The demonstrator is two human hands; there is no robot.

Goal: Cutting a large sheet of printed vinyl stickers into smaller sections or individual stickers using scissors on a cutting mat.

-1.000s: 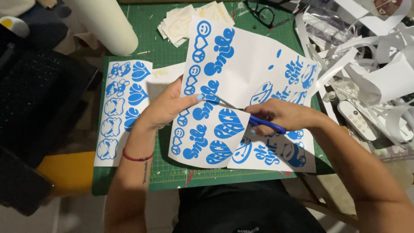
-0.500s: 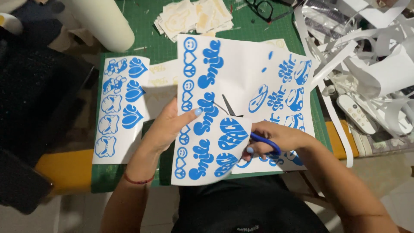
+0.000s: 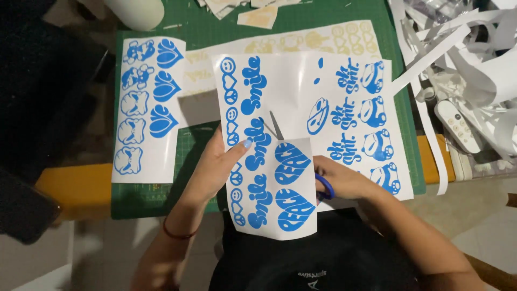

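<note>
Leftmost, at upper left of the frame: a narrow sticker strip (image 3: 146, 108) printed with blue hearts and outlined figures, lying flat on the green cutting mat (image 3: 301, 24), clear of both hands. Left of centre: the left hand (image 3: 215, 167), fingers closed in a pinch on the left edge of the large white sticker sheet (image 3: 285, 86), thumb on top beside the column of small round blue faces; a thin red band sits on that wrist. Centre: the sheet, long axis running left to right across the mat, its near portion lifted toward the lower edge of the frame and bearing blue lettering and two blue hearts. Scissors (image 3: 277, 126), blades parted a little, tips pointing toward the top of the frame, standing in a slit between the lettering column and the hearts; blue handle loop visible lower right of the hearts. Right of centre: the right hand (image 3: 344, 180), closed through the handle, largely behind the lifted flap, so finger positions cannot be told. The right hand lies nearer the cut; the uncut paper lies above the blade tips. Far right: white paper trimmings (image 3: 458, 59) and a white remote control (image 3: 458, 126), partly buried.
</note>
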